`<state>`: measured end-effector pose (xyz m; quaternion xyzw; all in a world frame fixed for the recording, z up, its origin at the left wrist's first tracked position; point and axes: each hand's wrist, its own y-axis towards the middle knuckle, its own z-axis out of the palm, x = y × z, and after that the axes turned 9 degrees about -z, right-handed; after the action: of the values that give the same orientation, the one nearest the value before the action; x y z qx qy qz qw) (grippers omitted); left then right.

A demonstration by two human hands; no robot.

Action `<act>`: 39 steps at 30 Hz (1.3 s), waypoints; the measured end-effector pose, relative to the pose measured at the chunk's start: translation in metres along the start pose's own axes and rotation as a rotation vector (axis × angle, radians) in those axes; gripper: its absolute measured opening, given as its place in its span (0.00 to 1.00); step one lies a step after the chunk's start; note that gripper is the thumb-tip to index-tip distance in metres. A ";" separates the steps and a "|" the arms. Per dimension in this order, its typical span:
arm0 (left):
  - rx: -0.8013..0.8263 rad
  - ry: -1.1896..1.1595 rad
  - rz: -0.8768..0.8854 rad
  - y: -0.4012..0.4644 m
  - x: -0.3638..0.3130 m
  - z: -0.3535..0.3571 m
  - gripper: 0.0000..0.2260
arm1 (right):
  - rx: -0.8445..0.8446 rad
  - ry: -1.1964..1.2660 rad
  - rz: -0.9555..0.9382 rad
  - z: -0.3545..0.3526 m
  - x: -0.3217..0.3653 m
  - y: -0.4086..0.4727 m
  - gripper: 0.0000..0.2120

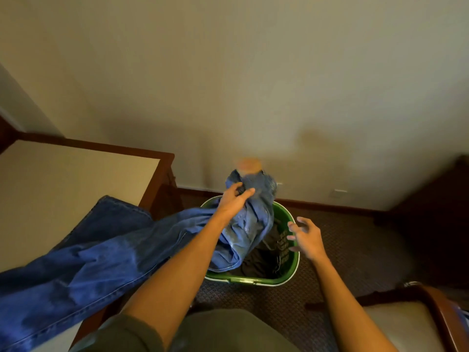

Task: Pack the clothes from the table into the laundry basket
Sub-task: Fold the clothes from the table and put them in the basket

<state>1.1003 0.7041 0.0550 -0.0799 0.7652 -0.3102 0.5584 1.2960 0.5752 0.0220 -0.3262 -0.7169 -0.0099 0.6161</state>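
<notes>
1. My left hand (234,200) grips a bunched fold of the blue jeans (106,260), fingers and thumb curled round the denim above the far rim of the basket; a blurred tan patch shows at the very top of the bunch, and I cannot tell what it is.
2. The jeans trail from that grip toward eight o'clock, draped over the corner of the worktop (50,189) and off the lower left edge of view; their upper part hangs into the green laundry basket (291,271).
3. My right hand (308,238) hovers at three o'clock of the basket, fingers spread and loosely bent, holding nothing, just over the near right rim.
4. Dark clothes (264,257) already lie inside the basket, partly covered by the denim.
5. The basket stands on patterned carpet (355,250) by the wall; a wooden-framed chair (406,323) with a pale seat sits at five o'clock; dark furniture stands at three o'clock.
</notes>
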 end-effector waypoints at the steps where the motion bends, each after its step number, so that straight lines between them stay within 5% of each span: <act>1: 0.044 0.030 -0.016 0.000 0.008 -0.002 0.26 | 0.010 -0.017 0.009 0.002 -0.003 0.000 0.23; 6: -0.003 0.043 0.069 -0.007 0.030 -0.045 0.11 | 0.066 -0.069 0.052 0.021 -0.018 0.000 0.09; 13: -0.269 0.225 0.022 -0.032 0.073 -0.153 0.08 | 0.278 -0.148 0.037 0.115 -0.007 -0.007 0.08; 17: -0.501 0.461 -0.111 -0.059 0.110 -0.216 0.18 | 0.462 -0.232 -0.005 0.185 0.011 -0.018 0.11; 20: -0.665 0.598 -0.363 -0.086 0.142 -0.247 0.34 | 0.637 -0.339 -0.102 0.243 0.026 -0.030 0.18; 23: -0.660 0.540 -0.624 -0.109 0.179 -0.265 0.50 | 0.818 -0.429 -0.234 0.306 0.040 -0.042 0.31; 25: -0.605 0.423 -0.674 -0.113 0.208 -0.268 0.52 | 0.893 -0.487 -0.335 0.347 0.048 -0.053 0.41; 31: -0.613 0.484 -0.536 -0.102 0.238 -0.253 0.27 | 1.009 -0.721 -0.348 0.422 0.045 -0.078 0.53; 37: -0.686 0.250 -0.252 -0.091 0.214 -0.252 0.19 | 0.911 -0.908 -0.489 0.414 0.021 -0.088 0.44; 39: -0.665 0.141 -0.224 -0.087 0.193 -0.251 0.17 | 0.838 -0.779 -0.420 0.403 0.022 -0.083 0.36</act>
<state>0.7836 0.6415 -0.0046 -0.3193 0.8474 -0.1081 0.4103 0.9024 0.6880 -0.0231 0.1128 -0.8815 0.2716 0.3694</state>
